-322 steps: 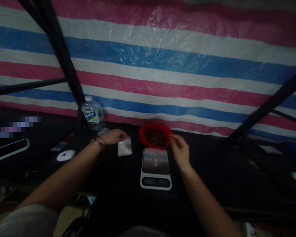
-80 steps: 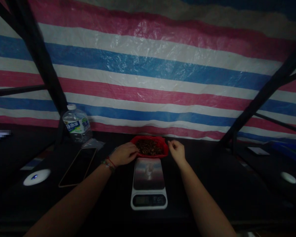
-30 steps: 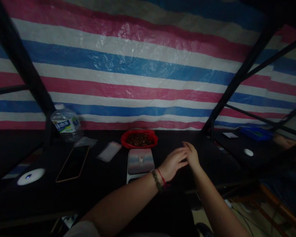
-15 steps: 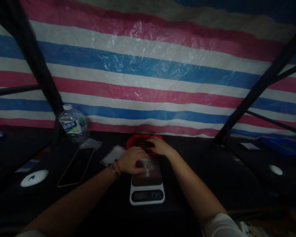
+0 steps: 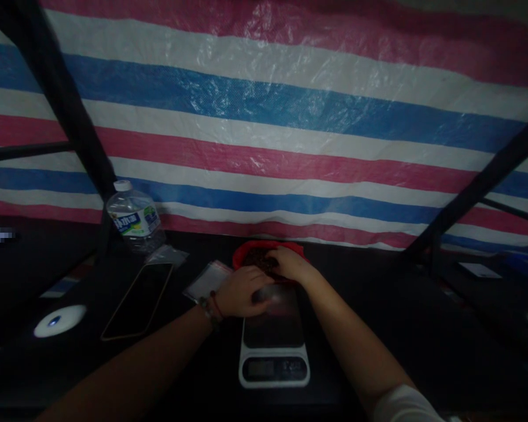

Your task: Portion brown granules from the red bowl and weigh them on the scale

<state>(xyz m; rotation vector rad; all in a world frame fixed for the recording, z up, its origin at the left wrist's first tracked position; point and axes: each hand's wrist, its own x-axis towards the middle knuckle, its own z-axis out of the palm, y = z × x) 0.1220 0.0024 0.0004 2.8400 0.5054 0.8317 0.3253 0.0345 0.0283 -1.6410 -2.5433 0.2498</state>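
Now right hand (image 5: 290,264) in red bowl (image 5: 246,253)

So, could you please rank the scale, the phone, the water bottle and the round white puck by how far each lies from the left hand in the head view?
1. Scale: under the left hand, which rests at its far edge.
2. Phone: on the table to the hand's left.
3. Water bottle: farther left, at the back by the tarp.
4. White puck: farthest left, near the table's front.

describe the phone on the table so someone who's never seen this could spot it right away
Start at the striped tarp behind the dark table, then find the water bottle at its left. The phone lies flat just in front of the bottle, left of the scale: a long black slab with a thin pale rim.
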